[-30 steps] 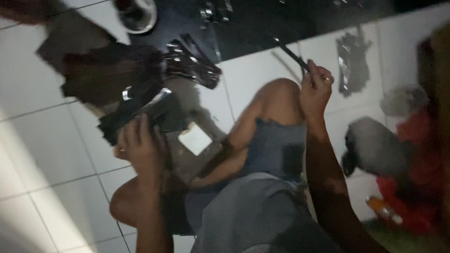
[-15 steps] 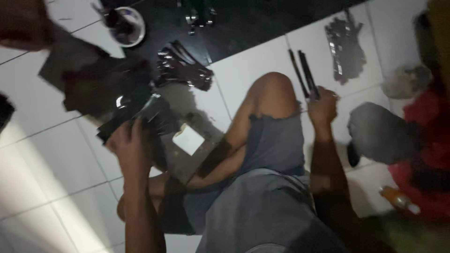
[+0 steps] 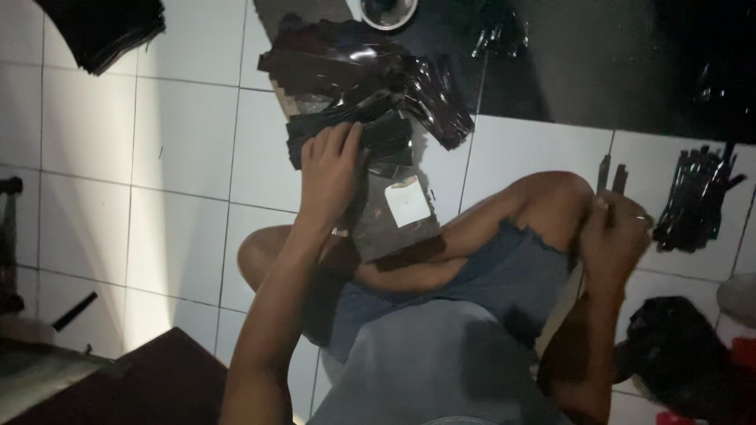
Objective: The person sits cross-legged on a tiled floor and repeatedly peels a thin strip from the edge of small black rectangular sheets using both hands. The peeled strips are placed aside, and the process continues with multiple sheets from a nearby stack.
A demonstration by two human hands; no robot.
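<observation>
White tiled floor (image 3: 181, 157), dim light, a person seated with bare knees up.

A stack of glossy dark plastic packets (image 3: 354, 130) lies on the floor before the knees; the left hand (image 3: 329, 169) rests on it, fingers curled over its edge. A clear packet with a white label (image 3: 398, 212) lies just below. The right hand (image 3: 618, 236), closed, pinches thin dark strips (image 3: 610, 175) beside the knee; a bundle of dark strips (image 3: 697, 197) lies nearby.

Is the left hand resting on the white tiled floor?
No, the left hand grips a stack of dark flat packets above the floor tiles, fingers curled over the stack's edge.
</observation>
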